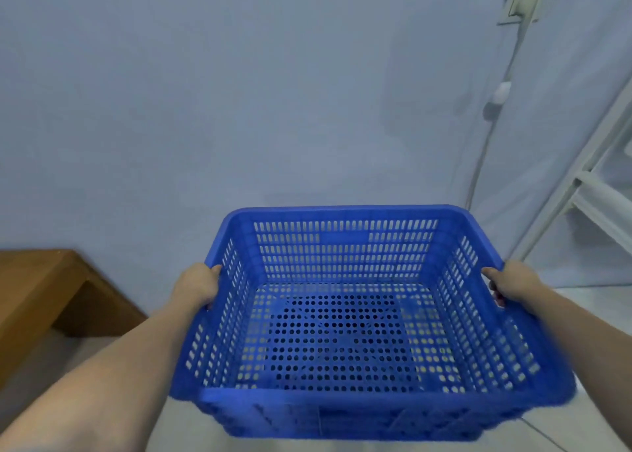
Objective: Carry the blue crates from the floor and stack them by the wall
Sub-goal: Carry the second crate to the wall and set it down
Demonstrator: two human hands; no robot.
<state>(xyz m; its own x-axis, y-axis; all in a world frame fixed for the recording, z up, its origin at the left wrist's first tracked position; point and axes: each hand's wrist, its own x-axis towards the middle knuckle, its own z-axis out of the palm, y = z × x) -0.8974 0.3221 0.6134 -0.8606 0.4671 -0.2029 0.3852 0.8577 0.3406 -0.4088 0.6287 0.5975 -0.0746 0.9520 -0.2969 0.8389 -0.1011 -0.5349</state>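
Note:
An empty blue perforated plastic crate (345, 246) fills the lower middle of the head view, held level in front of a pale blue wall. My left hand (198, 286) grips its left rim and my right hand (513, 286) grips its right rim. Below the crate's near edge, darker blue plastic (342, 424) shows; I cannot tell whether it is another crate underneath. Dark shapes show through the holes in the crate's bottom.
A brown wooden bench or low table (41, 291) stands at the left against the wall. A white metal rack (588, 191) leans in at the right. A white cable with a switch (501, 92) hangs down the wall. Light floor tiles (581, 427) lie below.

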